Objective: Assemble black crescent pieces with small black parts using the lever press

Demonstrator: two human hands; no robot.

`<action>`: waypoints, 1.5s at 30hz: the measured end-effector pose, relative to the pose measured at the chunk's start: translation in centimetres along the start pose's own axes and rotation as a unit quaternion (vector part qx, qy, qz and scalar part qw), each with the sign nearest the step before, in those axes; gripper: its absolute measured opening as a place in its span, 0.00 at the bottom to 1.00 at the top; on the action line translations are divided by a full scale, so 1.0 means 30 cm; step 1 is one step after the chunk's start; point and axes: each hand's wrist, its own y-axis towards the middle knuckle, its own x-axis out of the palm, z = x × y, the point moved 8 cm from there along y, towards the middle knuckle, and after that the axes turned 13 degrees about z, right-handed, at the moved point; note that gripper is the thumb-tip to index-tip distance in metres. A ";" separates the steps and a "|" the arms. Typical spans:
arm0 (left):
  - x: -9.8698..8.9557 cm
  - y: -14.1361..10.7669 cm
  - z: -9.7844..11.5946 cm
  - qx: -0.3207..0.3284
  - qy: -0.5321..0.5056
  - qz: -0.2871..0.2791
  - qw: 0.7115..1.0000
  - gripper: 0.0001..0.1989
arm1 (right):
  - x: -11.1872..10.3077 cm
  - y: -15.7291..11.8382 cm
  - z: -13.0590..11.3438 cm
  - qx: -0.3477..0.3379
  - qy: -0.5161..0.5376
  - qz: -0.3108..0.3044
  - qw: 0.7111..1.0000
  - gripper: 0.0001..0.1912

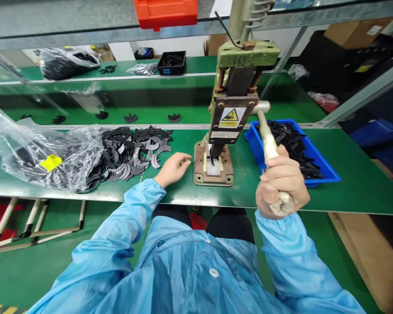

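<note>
My right hand [281,181] is wrapped around the taped lever [267,137] of a green arbor press [237,93], near its lower end. Beside the press base [199,168], on its left, is my left hand [174,169]; its thumb and fingers are a little apart, with nothing seen between them. Under the ram [218,150], a small dark curved part [211,156] sits at a light metal plate [213,168]. The ram's tip is close to that part, and I cannot tell whether they touch. A heap of black and grey crescent-shaped pieces [127,152] lies left of my left hand.
A clear plastic bag [52,157] holds more pieces at the left. Right of the press stands a blue tray [329,178] of black parts. Several crescent pieces lie on the green belt [153,102] behind. A shelf [85,32] with a red bin [166,14] spans overhead.
</note>
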 end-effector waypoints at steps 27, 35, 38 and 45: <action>-0.187 0.051 -0.274 0.015 0.210 -0.054 0.976 0.33 | 0.004 0.000 0.001 -0.009 -0.005 0.024 1.000 0.18; -0.041 0.128 -0.254 0.048 0.240 -0.090 0.965 0.22 | 0.004 -0.002 0.001 -0.008 -0.008 0.008 1.000 0.16; -0.026 0.129 -0.237 0.020 0.190 -0.095 0.977 0.12 | 0.004 -0.002 -0.001 -0.015 -0.004 0.003 1.000 0.16; 0.007 0.080 -0.177 -0.100 0.037 -0.060 0.993 0.18 | 0.008 -0.001 -0.006 -0.022 -0.014 0.013 1.000 0.17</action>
